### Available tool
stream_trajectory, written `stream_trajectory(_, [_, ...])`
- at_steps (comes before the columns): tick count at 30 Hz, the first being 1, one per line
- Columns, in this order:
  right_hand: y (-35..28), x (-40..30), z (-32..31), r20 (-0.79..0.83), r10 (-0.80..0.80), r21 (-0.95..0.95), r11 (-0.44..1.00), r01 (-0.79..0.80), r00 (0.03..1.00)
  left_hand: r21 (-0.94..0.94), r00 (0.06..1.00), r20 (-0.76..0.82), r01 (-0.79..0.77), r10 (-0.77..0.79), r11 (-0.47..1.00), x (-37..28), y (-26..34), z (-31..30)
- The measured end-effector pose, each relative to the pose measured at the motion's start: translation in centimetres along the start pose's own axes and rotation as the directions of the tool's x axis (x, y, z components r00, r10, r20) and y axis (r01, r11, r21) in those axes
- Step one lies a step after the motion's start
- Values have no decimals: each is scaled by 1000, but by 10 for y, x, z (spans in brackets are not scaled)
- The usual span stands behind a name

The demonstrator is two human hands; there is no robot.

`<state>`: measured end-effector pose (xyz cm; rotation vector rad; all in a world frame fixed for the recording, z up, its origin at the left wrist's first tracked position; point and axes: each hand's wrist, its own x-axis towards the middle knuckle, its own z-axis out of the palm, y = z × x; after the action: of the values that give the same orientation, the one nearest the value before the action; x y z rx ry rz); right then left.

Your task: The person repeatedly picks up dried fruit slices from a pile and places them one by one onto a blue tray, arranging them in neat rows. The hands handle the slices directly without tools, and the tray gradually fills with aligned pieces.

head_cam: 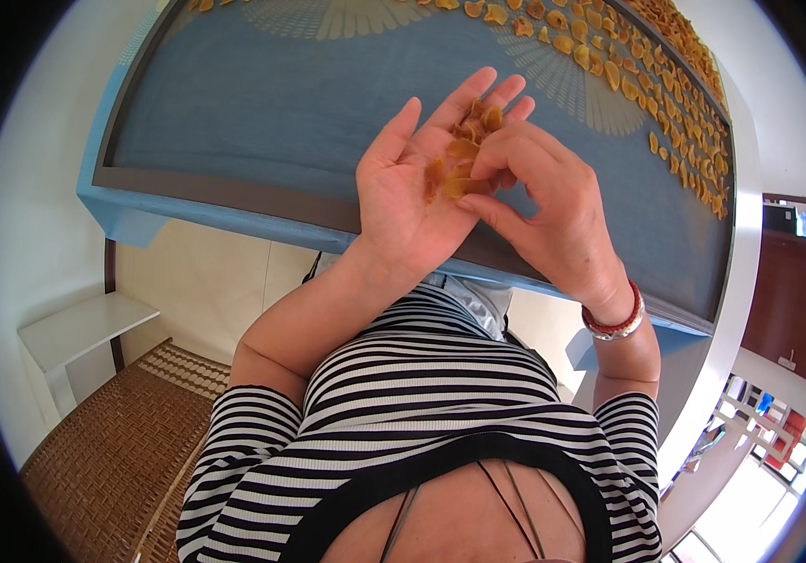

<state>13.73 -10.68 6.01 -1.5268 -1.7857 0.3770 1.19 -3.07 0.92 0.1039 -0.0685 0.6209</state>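
Note:
My left hand [399, 186] is held palm up over the near side of a framed blue mesh screen [255, 98]. Several curled, dried amber-coloured pieces [472, 130] rest on its palm and fingers. From the right, my right hand [558, 186] reaches over that palm. Its thumb and fingertips pinch a flat amber piece [461, 184], whose right end is hidden by the fingers. A red cord and a silver-coloured bangle [617, 325] circle the right wrist.
More dried pieces [628, 88] lie spread along the screen's far and right sides, with a heap [691, 35] beyond its frame. A blue cloth [128, 218] hangs below the screen. At lower left are a woven seat [114, 415] and a white ledge [86, 327].

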Motion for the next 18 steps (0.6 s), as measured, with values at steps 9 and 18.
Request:
stream_trajectory(9, [4, 5, -15, -158, 128, 140, 984, -106, 979, -83, 996, -92, -9, 1, 997, 2, -1, 6])
stream_trajectory(18, [4, 3, -8, -154, 170, 135, 979, -150, 973, -74, 997, -83, -15, 9, 997, 1, -1, 6])
